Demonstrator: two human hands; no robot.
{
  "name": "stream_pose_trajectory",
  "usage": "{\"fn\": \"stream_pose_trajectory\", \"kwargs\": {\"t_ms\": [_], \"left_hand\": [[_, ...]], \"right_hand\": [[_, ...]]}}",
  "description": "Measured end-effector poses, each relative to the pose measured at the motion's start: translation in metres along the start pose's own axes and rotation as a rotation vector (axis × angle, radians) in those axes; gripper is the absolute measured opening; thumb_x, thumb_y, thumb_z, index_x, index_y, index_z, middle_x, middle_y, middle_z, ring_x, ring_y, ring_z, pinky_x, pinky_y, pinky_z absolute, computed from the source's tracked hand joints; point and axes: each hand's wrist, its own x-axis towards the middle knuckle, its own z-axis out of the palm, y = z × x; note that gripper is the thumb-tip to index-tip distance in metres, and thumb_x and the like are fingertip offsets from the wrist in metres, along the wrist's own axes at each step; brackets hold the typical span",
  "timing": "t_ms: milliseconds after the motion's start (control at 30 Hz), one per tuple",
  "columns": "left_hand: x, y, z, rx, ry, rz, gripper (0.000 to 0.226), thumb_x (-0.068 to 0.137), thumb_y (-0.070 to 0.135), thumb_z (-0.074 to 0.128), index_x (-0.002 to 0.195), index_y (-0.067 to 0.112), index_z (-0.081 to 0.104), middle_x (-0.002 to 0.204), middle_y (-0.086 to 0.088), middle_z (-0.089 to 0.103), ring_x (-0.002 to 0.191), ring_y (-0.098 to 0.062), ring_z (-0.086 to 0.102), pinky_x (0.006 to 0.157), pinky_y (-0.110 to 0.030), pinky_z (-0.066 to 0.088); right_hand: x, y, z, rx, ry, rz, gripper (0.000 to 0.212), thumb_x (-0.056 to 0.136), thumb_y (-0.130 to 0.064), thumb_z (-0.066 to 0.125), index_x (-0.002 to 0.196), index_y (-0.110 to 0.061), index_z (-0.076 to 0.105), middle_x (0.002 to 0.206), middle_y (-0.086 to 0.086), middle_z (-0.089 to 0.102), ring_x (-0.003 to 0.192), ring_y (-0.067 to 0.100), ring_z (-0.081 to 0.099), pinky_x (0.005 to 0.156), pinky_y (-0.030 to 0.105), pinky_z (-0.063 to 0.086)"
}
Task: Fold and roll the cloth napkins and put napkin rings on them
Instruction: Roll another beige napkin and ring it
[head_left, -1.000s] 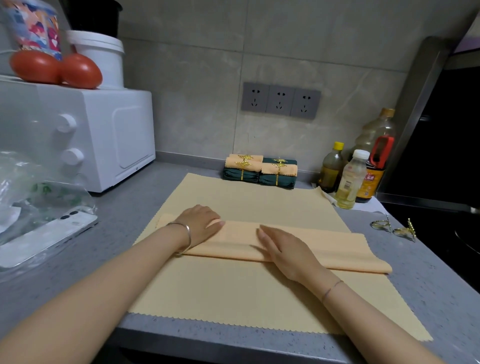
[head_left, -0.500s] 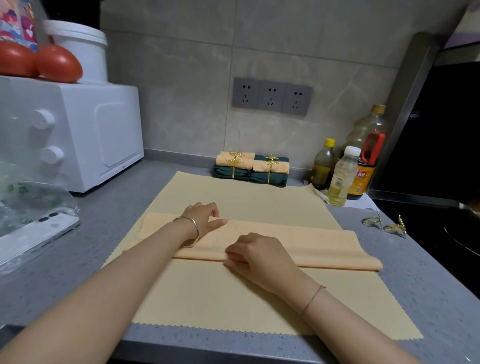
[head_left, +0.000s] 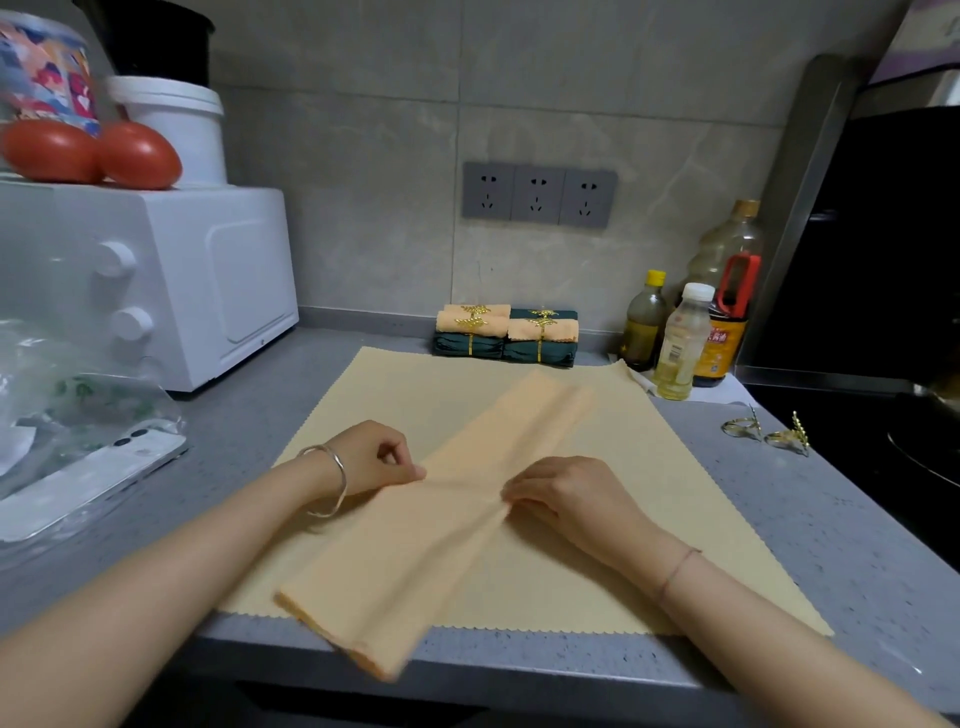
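folded orange napkin (head_left: 415, 545) lies diagonally across the big yellow cloth (head_left: 649, 545), near end poking past the cloth's front edge. left hand (head_left: 374, 457) pinches one long edge at the middle, right hand (head_left: 571, 499) pinches the other. finished rolls (head_left: 506, 338) sit at the cloth's far edge, two gold rings (head_left: 769, 434) just off its right side.

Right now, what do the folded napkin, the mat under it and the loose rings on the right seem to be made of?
Folded napkin: soft peach cloth, matte; it creases and drapes limply. Mat: thin yellow fabric, perhaps microfibre, matte, lying flat with a zigzag-cut edge; the fibre is unclear. Rings: probably gold-toned metal, shiny, with bright glints and thin leaf-like ornaments.
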Motion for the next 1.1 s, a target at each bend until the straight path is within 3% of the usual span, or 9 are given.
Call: {"fn": "stream_pose_trajectory", "kwargs": {"t_ms": [167, 367, 467, 533, 600, 733, 900, 1000, 1100], "left_hand": [[-0.017, 0.031, 0.033, -0.01, -0.043, 0.073, 0.028, 0.076, 0.029, 0.077, 0.057, 0.023, 0.057, 0.048, 0.014, 0.049, 0.044, 0.001, 0.042, 0.051, -0.01, 0.033], [-0.018, 0.033, 0.034, -0.002, -0.037, 0.049, 0.022, 0.079, 0.033, 0.073, 0.067, 0.021, 0.06, 0.061, 0.012, 0.053, 0.053, 0.001, 0.045, 0.055, -0.009, 0.035], [-0.012, 0.037, 0.035, 0.008, 0.066, 0.047, 0.026, 0.091, 0.036, 0.056, 0.113, 0.022, 0.058, 0.112, 0.008, 0.058, 0.103, -0.008, 0.052, 0.09, -0.017, 0.04], [-0.007, 0.046, 0.039, 0.134, -0.007, 0.096, 0.042, 0.099, 0.039, 0.037, 0.139, 0.028, 0.04, 0.144, 0.009, 0.039, 0.134, -0.012, 0.031, 0.112, -0.027, 0.023], [-0.001, 0.06, 0.048, 0.25, -0.117, 0.168, 0.044, 0.102, 0.039, 0.021, 0.146, 0.036, 0.026, 0.155, 0.012, 0.02, 0.144, -0.011, 0.011, 0.116, -0.028, 0.006], [0.009, 0.082, 0.065, 0.353, -0.266, 0.234, 0.045, 0.102, 0.039, 0.008, 0.144, 0.046, 0.021, 0.157, 0.014, 0.008, 0.145, -0.009, -0.003, 0.117, -0.033, -0.008], [0.006, 0.089, 0.076, 0.414, -0.402, 0.217, 0.048, 0.103, 0.036, 0.003, 0.145, 0.042, 0.023, 0.158, 0.01, 0.003, 0.146, -0.012, -0.003, 0.117, -0.038, -0.009], [0.016, 0.077, 0.072, 0.287, -0.428, 0.153, 0.045, 0.105, 0.023, 0.019, 0.148, 0.017, 0.026, 0.156, -0.003, 0.021, 0.144, -0.02, 0.017, 0.116, -0.034, 0.014], [0.028, 0.069, 0.051, -0.055, -0.292, -0.052, 0.037, 0.102, 0.013, 0.034, 0.137, 0.0, 0.037, 0.135, -0.022, 0.049, 0.109, -0.021, 0.056, 0.081, -0.012, 0.042]], "right_hand": [[-0.029, 0.025, -0.025, -0.037, 0.008, 0.1, 0.016, 0.075, -0.015, 0.07, 0.087, -0.024, 0.076, 0.093, -0.01, 0.074, 0.089, 0.011, 0.07, 0.069, 0.022, 0.056], [-0.042, 0.014, -0.036, -0.116, -0.138, -0.089, 0.031, 0.09, -0.032, 0.049, 0.105, -0.021, 0.073, 0.104, -0.007, 0.072, 0.101, 0.011, 0.067, 0.088, 0.024, 0.051], [-0.047, 0.001, -0.043, -0.067, -0.172, -0.166, 0.034, 0.095, -0.034, 0.044, 0.115, -0.022, 0.068, 0.115, -0.008, 0.069, 0.108, 0.011, 0.063, 0.095, 0.025, 0.049], [-0.05, -0.007, -0.046, -0.037, -0.178, -0.212, 0.034, 0.094, -0.035, 0.045, 0.116, -0.022, 0.067, 0.117, -0.009, 0.068, 0.11, 0.01, 0.062, 0.097, 0.023, 0.046], [-0.051, -0.011, -0.043, -0.025, -0.19, -0.273, 0.031, 0.092, -0.034, 0.05, 0.113, -0.021, 0.069, 0.115, -0.007, 0.068, 0.107, 0.012, 0.064, 0.092, 0.025, 0.05], [-0.053, -0.014, -0.042, 0.075, -0.175, -0.289, 0.028, 0.089, -0.037, 0.056, 0.105, -0.02, 0.073, 0.106, -0.006, 0.072, 0.096, 0.012, 0.067, 0.079, 0.024, 0.054], [-0.044, -0.01, -0.05, 0.269, -0.107, -0.026, 0.028, 0.094, -0.04, 0.051, 0.104, -0.027, 0.073, 0.095, -0.011, 0.073, 0.086, 0.003, 0.068, 0.07, 0.027, 0.055], [-0.031, -0.003, -0.052, 0.541, 0.0, 0.243, 0.021, 0.091, -0.036, 0.057, 0.094, -0.025, 0.074, 0.086, -0.008, 0.074, 0.076, 0.006, 0.068, 0.069, 0.026, 0.054], [-0.004, 0.005, -0.054, 0.786, 0.174, 0.428, 0.018, 0.091, -0.01, 0.06, 0.083, -0.021, 0.072, 0.079, -0.005, 0.072, 0.074, 0.002, 0.063, 0.069, 0.019, 0.049]]}}
